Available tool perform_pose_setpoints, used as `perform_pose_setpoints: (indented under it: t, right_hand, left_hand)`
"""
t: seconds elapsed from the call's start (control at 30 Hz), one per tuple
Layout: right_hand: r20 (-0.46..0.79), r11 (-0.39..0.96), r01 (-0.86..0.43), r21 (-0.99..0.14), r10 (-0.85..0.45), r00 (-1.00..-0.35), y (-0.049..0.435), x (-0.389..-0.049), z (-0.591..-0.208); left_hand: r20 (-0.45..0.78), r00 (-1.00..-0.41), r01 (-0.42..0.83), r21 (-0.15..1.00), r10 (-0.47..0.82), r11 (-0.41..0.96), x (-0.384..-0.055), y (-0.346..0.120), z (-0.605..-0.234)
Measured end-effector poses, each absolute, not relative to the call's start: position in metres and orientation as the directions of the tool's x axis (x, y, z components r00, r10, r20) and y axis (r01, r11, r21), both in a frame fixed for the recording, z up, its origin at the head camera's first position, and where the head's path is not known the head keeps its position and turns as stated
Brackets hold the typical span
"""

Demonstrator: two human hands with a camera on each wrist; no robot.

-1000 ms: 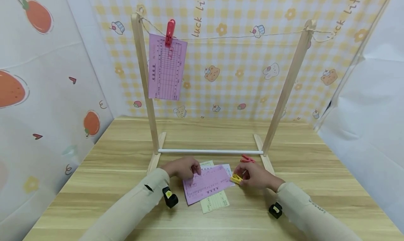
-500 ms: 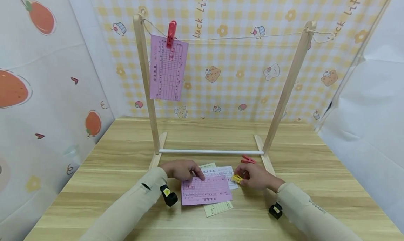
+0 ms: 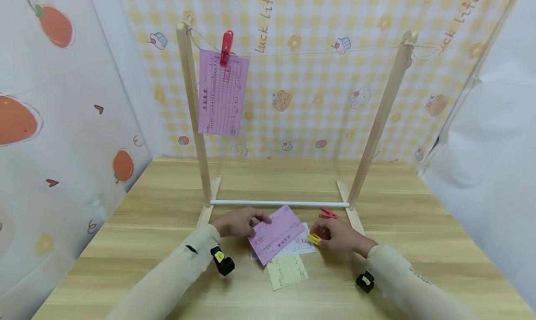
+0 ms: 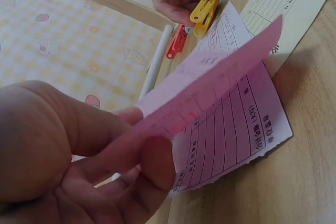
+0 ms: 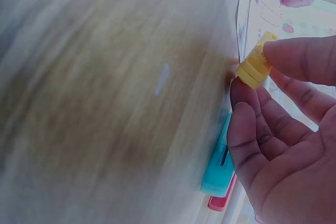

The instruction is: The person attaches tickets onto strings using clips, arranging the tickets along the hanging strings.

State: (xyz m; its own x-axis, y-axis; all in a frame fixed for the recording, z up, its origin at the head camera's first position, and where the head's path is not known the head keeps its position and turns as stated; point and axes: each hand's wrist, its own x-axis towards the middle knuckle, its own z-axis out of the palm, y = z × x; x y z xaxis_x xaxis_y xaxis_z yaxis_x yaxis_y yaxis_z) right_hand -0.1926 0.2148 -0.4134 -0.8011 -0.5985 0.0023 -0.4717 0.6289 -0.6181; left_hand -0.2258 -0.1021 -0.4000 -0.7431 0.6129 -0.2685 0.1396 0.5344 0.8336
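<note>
- Left hand (image 3: 239,222), lower centre of the head view: pinches the loose pink slip (image 3: 278,234) at its left edge, thumb against fingers — the sheet is tilted above the white slip (image 3: 301,246).
- Pale yellow slip (image 3: 288,272): on the table (image 3: 201,292), just below the white one.
- Right hand (image 3: 341,235), right of lower centre: grips the yellow clip (image 3: 314,238) between thumb and fingertips.
- Lower red clip (image 3: 329,213): just above that hand; a teal clip (image 5: 218,174) shows at lower centre-right in the right wrist view.
- Upper left: the upper red clip (image 3: 226,48) holds the hanging pink slip (image 3: 224,99) on a string (image 3: 201,34).
</note>
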Motion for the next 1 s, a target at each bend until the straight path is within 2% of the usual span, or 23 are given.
perform_pose_setpoints:
  t: [0.13, 0.43, 0.73, 1.0]
  right_hand:
    - [-0.007, 0.629, -0.463, -0.624, -0.598, -0.802, 0.2143, -0.1910, -0.4140]
    - [-0.010, 0.626, -0.466, -0.625, -0.603, -0.798, 0.2149, -0.1933, -0.4108]
    - [-0.020, 0.643, -0.440, -0.627, -0.578, -0.816, 0.2141, -0.1944, -0.4108]
    - [-0.018, 0.639, -0.432, -0.636, -0.573, -0.820, 0.2132, -0.1961, -0.4083]
  left_hand:
    - [-0.286, -0.730, 0.133, 0.832, 0.621, 0.539, -0.2247, -0.1025, -0.4014]
    - [-0.265, -0.761, 0.111, 0.846, 0.593, 0.522, -0.2264, -0.0996, -0.4029]
    - [-0.150, -0.852, 0.164, 0.833, 0.501, 0.528, -0.2239, -0.0961, -0.4028]
    - [-0.131, -0.869, 0.159, 0.839, 0.477, 0.521, -0.2231, -0.0939, -0.4013]
